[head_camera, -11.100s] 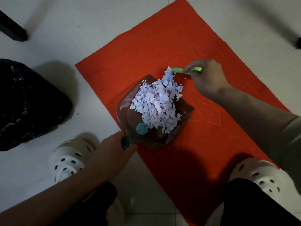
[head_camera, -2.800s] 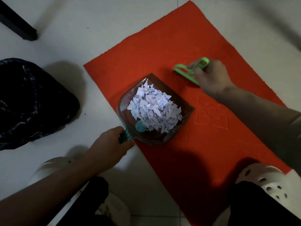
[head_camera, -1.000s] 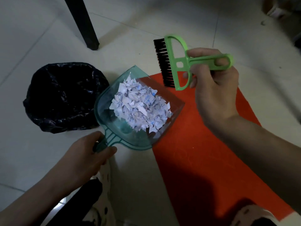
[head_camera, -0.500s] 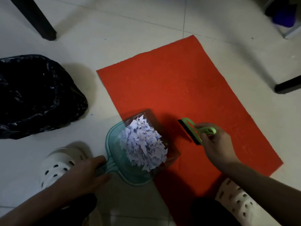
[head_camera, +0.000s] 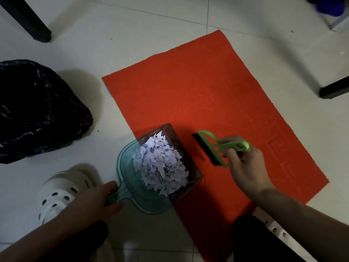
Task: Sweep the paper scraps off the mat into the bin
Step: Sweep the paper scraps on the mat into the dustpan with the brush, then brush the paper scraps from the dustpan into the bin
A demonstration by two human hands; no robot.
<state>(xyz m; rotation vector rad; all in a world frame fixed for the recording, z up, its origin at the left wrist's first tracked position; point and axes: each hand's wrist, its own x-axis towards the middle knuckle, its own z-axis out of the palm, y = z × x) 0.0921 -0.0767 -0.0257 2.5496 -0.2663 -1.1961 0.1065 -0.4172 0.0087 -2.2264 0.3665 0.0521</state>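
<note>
Left hand (head_camera: 94, 200) clenched round handle of dustpan (head_camera: 143, 186) straddling mat's (head_camera: 217, 91) near left edge, heaped with paper scraps (head_camera: 160, 167), right hand (head_camera: 245, 165) grasping brush (head_camera: 217, 148), likely to spill (tilt or jolt) before reaching bin (head_camera: 37, 110).
</note>
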